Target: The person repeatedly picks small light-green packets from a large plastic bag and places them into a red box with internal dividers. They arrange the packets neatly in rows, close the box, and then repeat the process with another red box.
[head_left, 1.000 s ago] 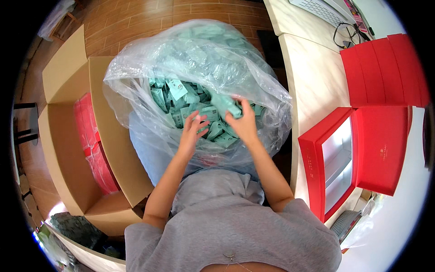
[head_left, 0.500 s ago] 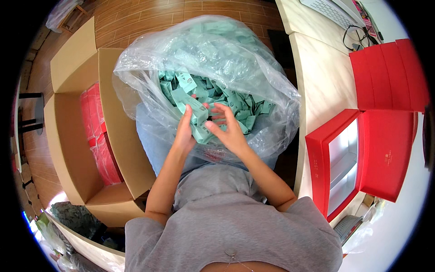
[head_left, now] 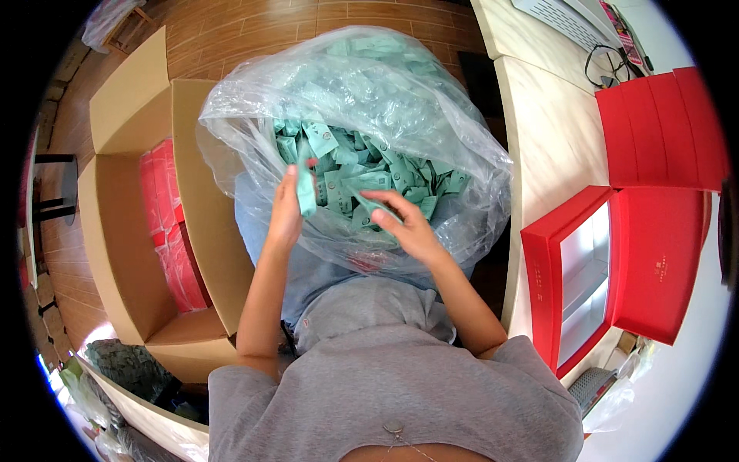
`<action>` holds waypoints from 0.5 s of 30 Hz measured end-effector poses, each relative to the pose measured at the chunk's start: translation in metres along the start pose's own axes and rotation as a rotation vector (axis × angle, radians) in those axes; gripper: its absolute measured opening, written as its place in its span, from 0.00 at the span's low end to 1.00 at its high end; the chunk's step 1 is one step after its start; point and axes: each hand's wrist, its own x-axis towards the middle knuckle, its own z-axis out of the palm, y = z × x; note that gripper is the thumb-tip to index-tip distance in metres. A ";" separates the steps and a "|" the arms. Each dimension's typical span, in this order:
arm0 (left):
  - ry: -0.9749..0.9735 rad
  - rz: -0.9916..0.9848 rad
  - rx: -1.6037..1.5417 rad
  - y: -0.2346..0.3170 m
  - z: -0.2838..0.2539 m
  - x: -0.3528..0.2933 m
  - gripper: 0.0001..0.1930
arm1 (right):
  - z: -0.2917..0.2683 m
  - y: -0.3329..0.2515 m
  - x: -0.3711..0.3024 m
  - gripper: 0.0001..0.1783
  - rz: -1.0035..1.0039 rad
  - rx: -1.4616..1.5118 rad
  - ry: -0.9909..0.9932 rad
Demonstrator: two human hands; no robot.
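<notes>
A big clear plastic bag point(head_left: 254, 88) rests against my lap, its mouth spread open toward me. Inside lie many small mint-green packets point(head_left: 350, 185), heaped loosely. My left hand point(head_left: 286, 206) is over the bag's left side, gripping a green packet point(head_left: 306, 189) that stands nearly edge-on. Over the near right part of the heap, my right hand point(head_left: 412, 227) pinches another green packet point(head_left: 376, 204) between thumb and fingers. How many packets each hand holds I cannot make out.
An open cardboard box point(head_left: 119, 246) with red wrapped packages point(head_left: 173, 246) stands left. On the pale table point(head_left: 543, 146) at right, an open red gift box point(head_left: 539, 269) with a silvery inside lies beside a row of red boxes point(head_left: 654, 131). Eyeglasses point(head_left: 608, 61) lie farther back.
My hands have moved apart, the left toward the left and the right toward the right. Packets that both hands were handling together are now held separately.
</notes>
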 end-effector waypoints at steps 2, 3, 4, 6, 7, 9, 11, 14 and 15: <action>0.028 -0.017 0.239 -0.006 0.003 -0.004 0.20 | -0.003 -0.009 0.003 0.23 -0.021 0.119 0.037; 0.009 -0.021 0.284 -0.006 0.002 -0.009 0.18 | -0.003 -0.012 0.004 0.23 0.013 0.228 0.052; -0.053 -0.045 0.373 -0.002 0.007 -0.012 0.17 | -0.004 -0.013 0.006 0.23 0.047 0.336 0.072; -0.165 -0.094 0.552 0.015 0.018 -0.021 0.15 | -0.005 -0.008 0.013 0.25 -0.229 -0.082 0.114; -0.210 -0.157 0.605 0.024 0.022 -0.025 0.14 | -0.004 -0.010 0.012 0.25 -0.314 -0.259 0.091; -0.289 -0.238 0.582 0.027 0.016 -0.022 0.15 | 0.003 -0.020 0.010 0.31 -0.391 -0.475 -0.015; -0.393 -0.294 0.558 0.029 0.009 -0.012 0.17 | 0.015 -0.020 0.007 0.34 -0.338 -0.627 -0.098; -0.286 -0.452 0.349 0.026 -0.005 -0.007 0.18 | 0.027 -0.008 0.006 0.38 -0.290 -0.744 -0.084; -0.294 -0.468 0.190 0.027 -0.008 -0.007 0.20 | 0.029 -0.005 0.006 0.37 -0.247 -0.699 -0.048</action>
